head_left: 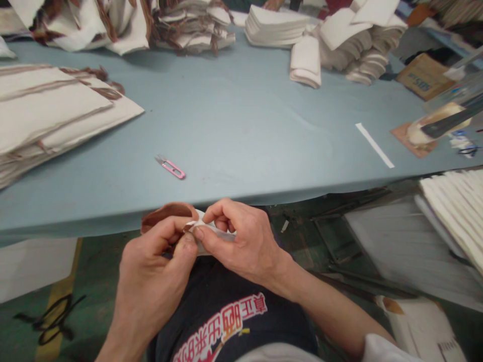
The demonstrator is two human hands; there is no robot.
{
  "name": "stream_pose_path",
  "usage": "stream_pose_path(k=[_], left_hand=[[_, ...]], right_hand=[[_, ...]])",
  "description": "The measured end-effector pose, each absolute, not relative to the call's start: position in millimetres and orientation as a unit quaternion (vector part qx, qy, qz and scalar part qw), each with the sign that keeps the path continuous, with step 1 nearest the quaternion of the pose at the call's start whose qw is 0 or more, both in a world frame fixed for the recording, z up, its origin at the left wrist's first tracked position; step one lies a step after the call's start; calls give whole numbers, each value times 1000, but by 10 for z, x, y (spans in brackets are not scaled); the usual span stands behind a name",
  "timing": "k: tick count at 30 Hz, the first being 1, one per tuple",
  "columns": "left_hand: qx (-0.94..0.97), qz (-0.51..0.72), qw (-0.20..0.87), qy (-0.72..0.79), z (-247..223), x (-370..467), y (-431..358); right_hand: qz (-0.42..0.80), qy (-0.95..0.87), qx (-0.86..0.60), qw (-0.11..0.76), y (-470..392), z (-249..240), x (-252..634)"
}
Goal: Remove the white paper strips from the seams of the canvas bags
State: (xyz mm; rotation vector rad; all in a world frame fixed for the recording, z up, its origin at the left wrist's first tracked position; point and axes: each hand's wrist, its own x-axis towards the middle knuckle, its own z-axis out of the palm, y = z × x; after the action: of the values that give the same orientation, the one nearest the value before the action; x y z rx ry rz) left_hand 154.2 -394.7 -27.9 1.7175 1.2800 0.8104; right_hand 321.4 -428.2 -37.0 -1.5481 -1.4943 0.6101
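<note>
Just off the table's near edge, over my dark printed apron, I hold a piece of brown and white material [171, 210] with both hands. A brown strip of it curves up behind my left hand [160, 266], whose thumb and fingers pinch the piece. My right hand [241, 241] pinches its white part close beside the left fingertips. Fingers cover most of the piece, so I cannot tell its exact kind. Beyond my hands, pink thread snips [171, 167] lie on the blue-grey table [241, 136].
Stacked white panels with brown edges [49, 110] lie at the left. More white stacks [277, 25] line the far side. At right are a white strip [374, 145], a cardboard box [424, 75] and a brown pad [415, 141]. White pieces [458, 211] are piled below right.
</note>
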Motion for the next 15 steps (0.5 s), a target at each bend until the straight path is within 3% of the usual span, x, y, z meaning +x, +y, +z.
stream_pose_path(k=[8, 15], left_hand=[[684, 301, 437, 500, -255, 1479, -3911], [671, 288, 505, 459, -159, 1467, -3841]], right_hand=[[348, -550, -606, 457, -4283, -370, 3207], [508, -475, -563, 446, -4285, -284, 3241]])
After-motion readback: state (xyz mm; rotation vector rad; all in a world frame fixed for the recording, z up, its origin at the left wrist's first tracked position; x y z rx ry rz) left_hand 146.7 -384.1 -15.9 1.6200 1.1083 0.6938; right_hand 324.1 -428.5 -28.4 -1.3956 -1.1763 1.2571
